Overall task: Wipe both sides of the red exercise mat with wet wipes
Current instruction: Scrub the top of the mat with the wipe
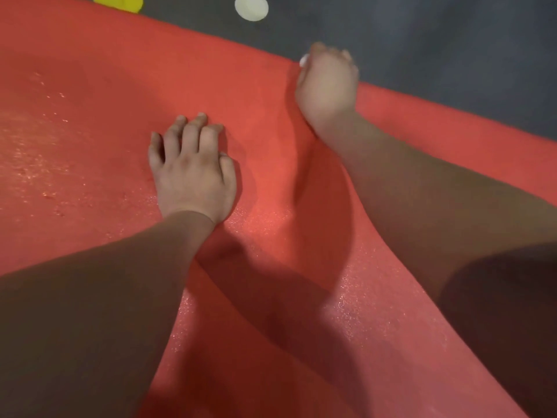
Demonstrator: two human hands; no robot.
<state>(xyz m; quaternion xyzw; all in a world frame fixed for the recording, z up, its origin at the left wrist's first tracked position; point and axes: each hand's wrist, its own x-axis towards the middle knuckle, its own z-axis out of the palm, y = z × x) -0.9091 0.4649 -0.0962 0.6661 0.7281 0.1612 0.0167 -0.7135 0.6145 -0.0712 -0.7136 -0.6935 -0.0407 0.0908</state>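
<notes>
**Red foam mat spread on a dark floor, both hands on it**

The red exercise mat fills most of the view. It lies on a dark grey floor, and its far edge runs on a slant from upper left to right. Its surface is matte with a fine grain, like closed foam. Tiny glistening specks are scattered at the left and along the near right, giving those patches a damp sheen. The sheet does not lie fully flat: a soft, rounded ridge rises under the right wrist and runs back toward the viewer, with shadow pooled beside it.

Two bare forearms reach in from the bottom corners, much of them in shade. The left hand rests palm down on the middle of the mat, its fingers spread and slightly bent at the knuckles, gripping nothing. The right hand sits at the mat's far edge, blurred, its fingers curled into a loose fist.

On the floor beyond the mat there is a pale round disc and, further left, a yellow shape cut off by the top of the frame. A small white scrap of wet wipe peeks out of the right fist, touching the mat's edge.
</notes>
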